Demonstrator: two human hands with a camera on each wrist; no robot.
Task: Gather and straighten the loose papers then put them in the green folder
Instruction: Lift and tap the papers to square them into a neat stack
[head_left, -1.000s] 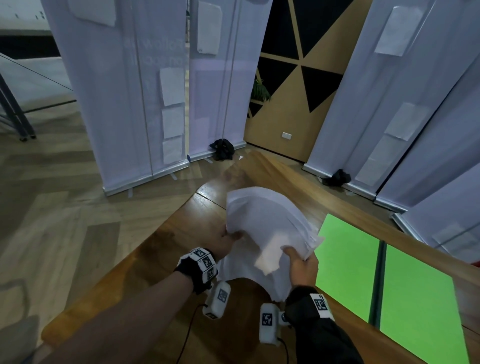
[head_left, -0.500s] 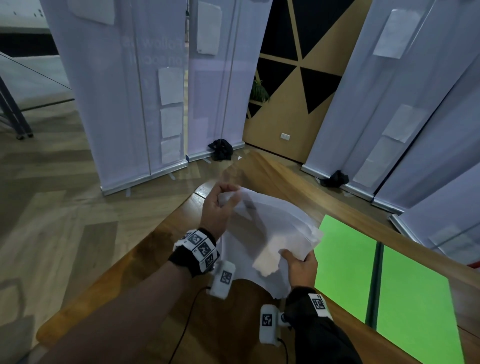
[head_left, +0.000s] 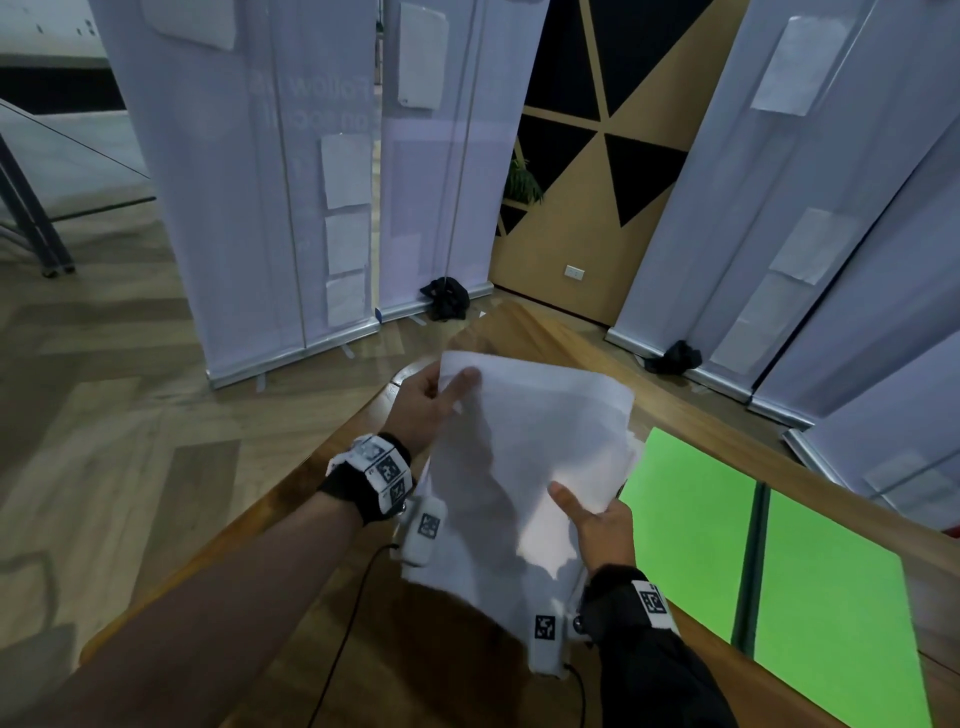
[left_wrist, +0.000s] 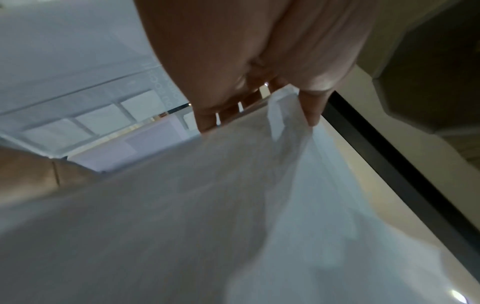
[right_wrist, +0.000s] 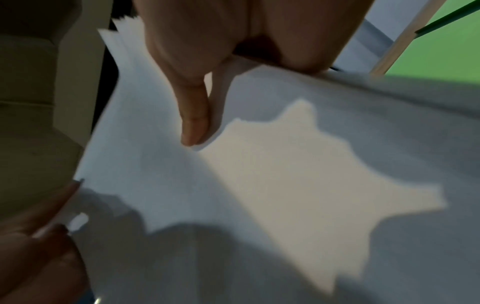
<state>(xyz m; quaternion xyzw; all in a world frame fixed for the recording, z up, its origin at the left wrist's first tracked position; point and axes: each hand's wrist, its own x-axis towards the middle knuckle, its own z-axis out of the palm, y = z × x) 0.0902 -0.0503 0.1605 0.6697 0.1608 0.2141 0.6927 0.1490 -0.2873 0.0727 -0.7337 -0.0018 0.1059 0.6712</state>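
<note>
I hold a stack of white papers (head_left: 524, 457) above the wooden table (head_left: 467, 654), tilted up toward me. My left hand (head_left: 431, 400) pinches the stack's far left corner, thumb on the front face. My right hand (head_left: 597, 514) grips the right edge with its thumb lying on top of the papers (right_wrist: 259, 185). Seen from the left wrist, the sheets (left_wrist: 233, 205) are fanned and uneven under the fingers (left_wrist: 309, 111). The green folder (head_left: 691, 525) lies open and flat on the table to the right, with a dark spine (head_left: 748, 561) down its middle.
White roll-up banners (head_left: 291, 182) stand on the wooden floor behind the table, more of them on the right (head_left: 779, 208). Dark bundles (head_left: 447, 296) lie at their bases. A cable (head_left: 343, 649) runs from my left wrist across the table.
My left hand has slid from the stack's near left side up to its far corner. The papers have spread flatter and stand taller. The right hand stays on the right edge.
</note>
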